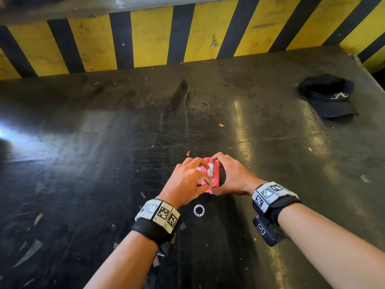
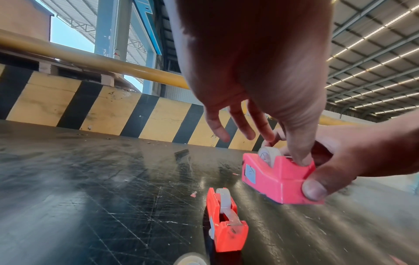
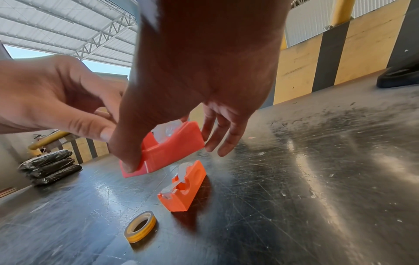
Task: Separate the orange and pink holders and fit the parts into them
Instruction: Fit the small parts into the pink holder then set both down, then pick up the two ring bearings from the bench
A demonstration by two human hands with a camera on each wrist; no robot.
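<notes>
Both hands hold the pink holder (image 1: 215,174) (image 2: 276,175) (image 3: 172,148), tilted just above the dark table (image 1: 104,163); a clear tape roll sits in it. My right hand (image 1: 218,176) grips its ends, thumb on the near end. My left hand (image 1: 203,174) pinches it from above, thumb on top by the cutter, outer fingers spread free. The orange holder (image 2: 226,229) (image 3: 183,190), with its own roll, stands on the table below the hands; the head view hides it. A loose tape ring (image 1: 199,210) (image 3: 140,226) lies nearer to me.
A black cap (image 1: 329,97) lies at the far right of the table. A yellow-and-black striped barrier (image 1: 145,38) runs along the far edge. Black wrapped bundles (image 3: 49,166) are stacked off to the left. Small scraps litter the scratched table.
</notes>
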